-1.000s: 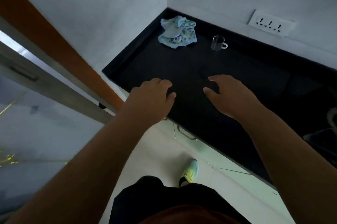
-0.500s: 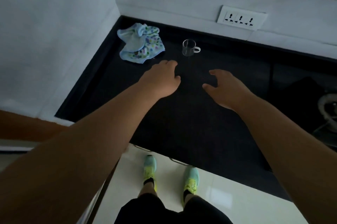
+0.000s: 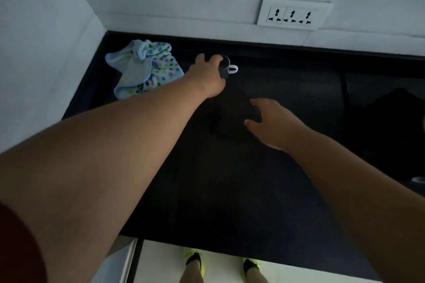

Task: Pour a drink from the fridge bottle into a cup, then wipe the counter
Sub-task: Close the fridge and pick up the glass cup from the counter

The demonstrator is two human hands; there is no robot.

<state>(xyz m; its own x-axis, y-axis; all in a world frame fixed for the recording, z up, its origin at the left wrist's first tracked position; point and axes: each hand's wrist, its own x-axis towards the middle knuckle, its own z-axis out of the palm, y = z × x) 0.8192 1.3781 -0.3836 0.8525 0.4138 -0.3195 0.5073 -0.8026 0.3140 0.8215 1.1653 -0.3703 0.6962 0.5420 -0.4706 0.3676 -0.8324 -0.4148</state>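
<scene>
A small clear glass cup (image 3: 227,67) with a handle on its right stands near the back of the black counter (image 3: 264,186). My left hand (image 3: 208,75) reaches forward to it, fingers and thumb curled round its rim and left side, hiding part of the glass. My right hand (image 3: 271,122) hovers over the middle of the counter, fingers spread and relaxed, holding nothing. A light blue cloth (image 3: 143,68) with coloured dots lies crumpled in the back left corner, just left of my left hand. No bottle is in view.
White walls close the counter at the back and left. A triple wall socket (image 3: 293,14) sits above the back edge. Dark shapes (image 3: 391,126) lie on the counter at the far right. My feet stand on the pale floor below the front edge.
My left hand moved forward from mid-counter to the cup and closed around it. My right hand stayed about where it was. The view shifted nearer to the counter.
</scene>
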